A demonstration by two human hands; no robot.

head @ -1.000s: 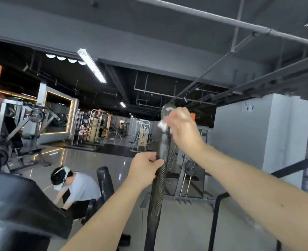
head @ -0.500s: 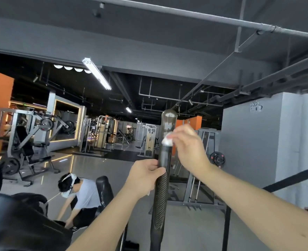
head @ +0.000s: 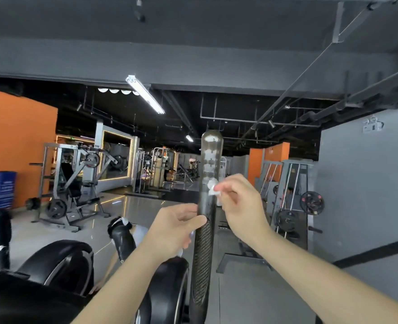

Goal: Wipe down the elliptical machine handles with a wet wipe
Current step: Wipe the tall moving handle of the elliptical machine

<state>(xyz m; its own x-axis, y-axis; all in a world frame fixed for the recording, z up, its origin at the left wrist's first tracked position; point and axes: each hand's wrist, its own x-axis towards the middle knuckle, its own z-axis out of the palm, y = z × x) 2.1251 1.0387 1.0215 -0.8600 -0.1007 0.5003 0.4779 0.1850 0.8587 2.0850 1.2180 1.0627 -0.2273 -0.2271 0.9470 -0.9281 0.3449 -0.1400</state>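
Handle [head: 210, 160], smooth above, ribbed below, left hand [head: 177, 228] fingers curled round it, right hand [head: 242, 206] fingers pinching crumpled white wipe [head: 212, 189]

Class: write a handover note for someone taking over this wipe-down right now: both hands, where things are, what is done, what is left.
Left hand grips the handle at the top of its ribbed grip, steadying it.
Right hand pinches the wipe against the handle's smooth upper part, below the tip.
Done: wiping is under way up there; how much is clean cannot be told.
Left: the ribbed grip.
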